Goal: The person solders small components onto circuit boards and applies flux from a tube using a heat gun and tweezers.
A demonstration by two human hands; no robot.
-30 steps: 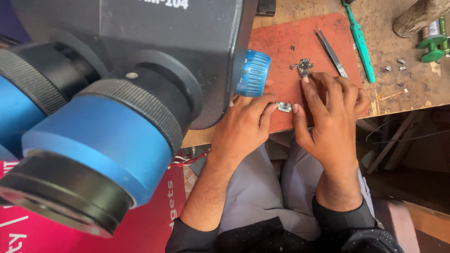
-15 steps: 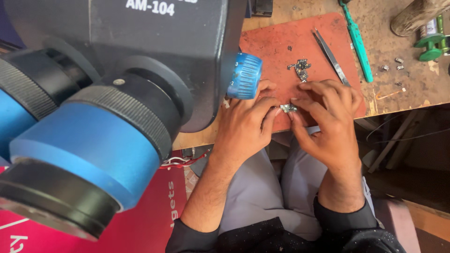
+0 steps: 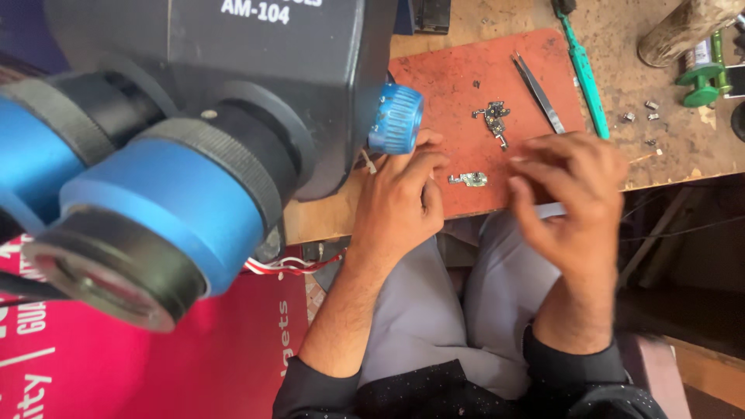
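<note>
A small flat metal part (image 3: 469, 179) lies on the red work mat (image 3: 466, 85) between my two hands, touched by neither. My left hand (image 3: 400, 202) rests at the mat's near edge just left of the part, fingers loosely curled, holding nothing I can see. My right hand (image 3: 570, 194) hovers to the right of the part, blurred, fingers bent and apart, with nothing visible in it. A second, darker metal part (image 3: 493, 118) lies farther back on the mat. Metal tweezers (image 3: 539, 93) lie beside it.
A large black microscope with blue eyepieces (image 3: 155, 186) fills the left, its blue knob (image 3: 396, 119) just above my left hand. A green screwdriver (image 3: 582, 70), small screws (image 3: 640, 112) and a green tool (image 3: 702, 77) lie on the worn wooden bench. A red sheet (image 3: 194, 357) lies lower left.
Both hands were together holding the small metal part. Now they have drawn apart, the right moving right, and the part lies free on the mat.
</note>
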